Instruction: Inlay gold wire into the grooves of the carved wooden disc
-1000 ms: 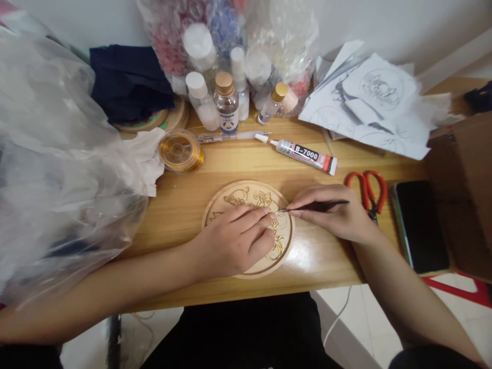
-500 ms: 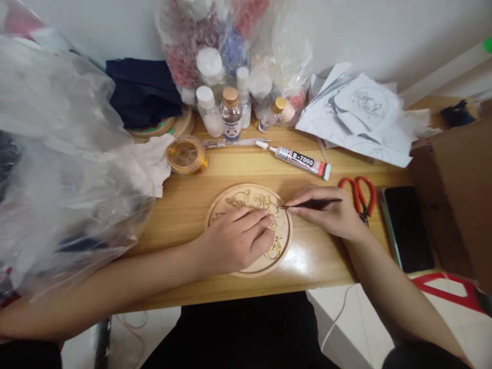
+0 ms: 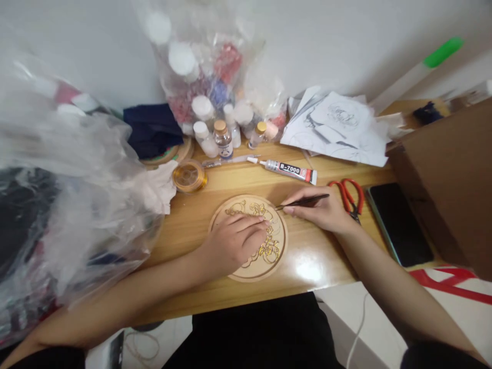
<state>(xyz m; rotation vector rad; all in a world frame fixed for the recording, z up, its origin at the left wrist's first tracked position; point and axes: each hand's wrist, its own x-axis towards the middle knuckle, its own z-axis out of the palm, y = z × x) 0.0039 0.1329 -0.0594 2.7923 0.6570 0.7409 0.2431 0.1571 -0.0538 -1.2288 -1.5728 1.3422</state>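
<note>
Pale wood, round: one shallow plate (image 3: 285,238) with raised rim, lying flat on the table (image 3: 326,256) near its front edge. Its face carries curling gold wirework (image 3: 269,252) and, at right, faint drawn lines.

Left hand (image 3: 238,240): palm down across the plate, fingers close together and slightly bent, fingertips on the wirework; whether anything is pinched beneath cannot be told.

Right hand (image 3: 319,210): closed on one slim dark tool (image 3: 309,200), tweezer-like, held between thumb and fingers; its tip points left, at the plate's upper right rim. Contact there is too small to judge.

Behind the plate: one spool of golden wire (image 3: 190,177), at left; one pen (image 3: 232,161), lying flat; one glue tube (image 3: 290,170), marked B-7000, nozzle leftward.

Rear row: one copper-capped bottle (image 3: 223,143), labelled; one small gold-capped bottle (image 3: 256,137); one white-capped bottle (image 3: 207,143). Clear bag (image 3: 226,64) of coloured pieces behind them.

Right side: loose papers (image 3: 334,123) with line drawings; red-handled pliers (image 3: 348,197), just beyond the right hand; one phone (image 3: 398,223), screen dark; one cardboard box (image 3: 449,189).
</note>
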